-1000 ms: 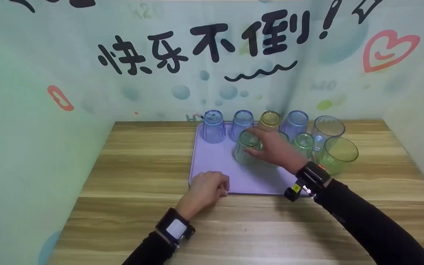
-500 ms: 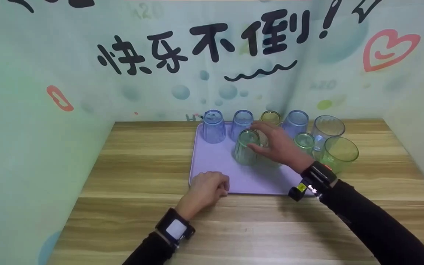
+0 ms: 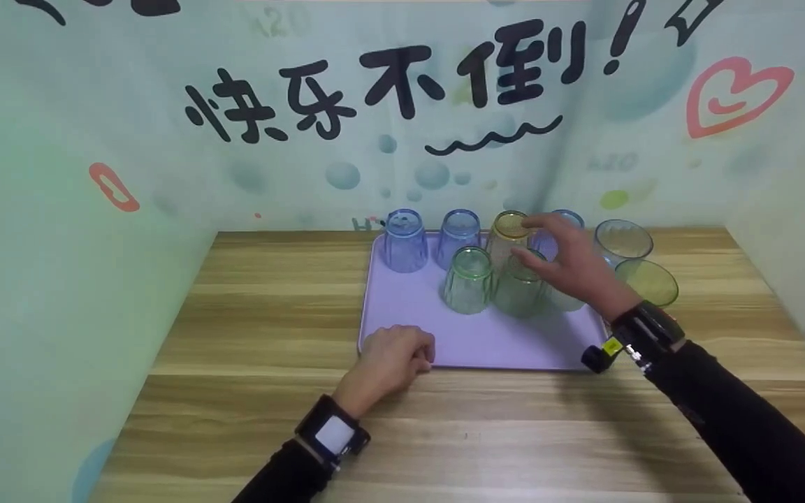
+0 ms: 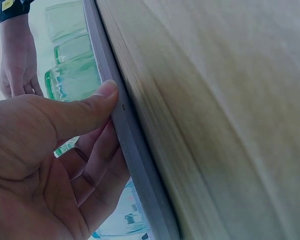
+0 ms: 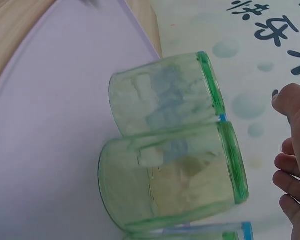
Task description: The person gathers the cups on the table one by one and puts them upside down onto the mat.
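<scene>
My right hand (image 3: 574, 262) hovers over the front row of green glasses, thumb and fingers spread apart with nothing between them. These green glasses (image 3: 467, 288) stand upside down on a lilac tray (image 3: 402, 300); the rightmost one is partly hidden behind the hand. In the right wrist view the open hand (image 5: 296, 155) is apart from two green glasses (image 5: 175, 177). My left hand (image 3: 395, 356) rests at the tray's front left corner. In the left wrist view, its thumb touches the tray's edge (image 4: 132, 145), while the other fingers lie loosely bent over the tray.
Along the tray's back stand upside-down glasses: two blue glasses (image 3: 406, 244), a yellow glass (image 3: 511, 227) and another blue glass (image 3: 546, 244). Right of them are an upright bluish glass (image 3: 624, 239) and an upright yellow-green glass (image 3: 647, 283). A printed curtain (image 3: 291, 181) hangs behind the wooden table (image 3: 270, 300).
My right hand has moved off the leftmost green glass and shifted right over the other green glasses. That glass stays upside down on the tray. My left hand has not moved.
</scene>
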Available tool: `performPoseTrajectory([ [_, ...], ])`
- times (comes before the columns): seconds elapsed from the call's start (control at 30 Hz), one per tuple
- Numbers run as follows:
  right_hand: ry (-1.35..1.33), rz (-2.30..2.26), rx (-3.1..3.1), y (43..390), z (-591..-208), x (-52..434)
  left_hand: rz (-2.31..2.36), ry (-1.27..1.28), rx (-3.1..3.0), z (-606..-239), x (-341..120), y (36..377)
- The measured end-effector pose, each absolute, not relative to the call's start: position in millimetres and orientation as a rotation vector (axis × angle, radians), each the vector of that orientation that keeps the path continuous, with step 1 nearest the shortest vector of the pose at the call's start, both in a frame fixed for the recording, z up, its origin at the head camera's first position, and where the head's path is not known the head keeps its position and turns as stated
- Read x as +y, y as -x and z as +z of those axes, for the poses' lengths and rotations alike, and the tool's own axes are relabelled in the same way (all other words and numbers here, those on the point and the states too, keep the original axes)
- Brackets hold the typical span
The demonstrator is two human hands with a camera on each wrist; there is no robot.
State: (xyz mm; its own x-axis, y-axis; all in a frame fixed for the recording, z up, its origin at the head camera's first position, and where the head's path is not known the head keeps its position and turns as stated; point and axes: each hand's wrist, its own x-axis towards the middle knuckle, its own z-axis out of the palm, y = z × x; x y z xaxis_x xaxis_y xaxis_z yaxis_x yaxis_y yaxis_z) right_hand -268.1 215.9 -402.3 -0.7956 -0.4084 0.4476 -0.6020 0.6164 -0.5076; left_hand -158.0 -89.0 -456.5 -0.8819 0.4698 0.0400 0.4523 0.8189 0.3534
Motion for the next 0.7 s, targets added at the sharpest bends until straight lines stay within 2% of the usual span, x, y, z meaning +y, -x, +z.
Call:
performPoseTrajectory([
  [0.7,-0.498,0.948,-2.637,260.4,-393.9,304.5,0.587,-0.766,2.947,-456.6,-89.3,156.8],
])
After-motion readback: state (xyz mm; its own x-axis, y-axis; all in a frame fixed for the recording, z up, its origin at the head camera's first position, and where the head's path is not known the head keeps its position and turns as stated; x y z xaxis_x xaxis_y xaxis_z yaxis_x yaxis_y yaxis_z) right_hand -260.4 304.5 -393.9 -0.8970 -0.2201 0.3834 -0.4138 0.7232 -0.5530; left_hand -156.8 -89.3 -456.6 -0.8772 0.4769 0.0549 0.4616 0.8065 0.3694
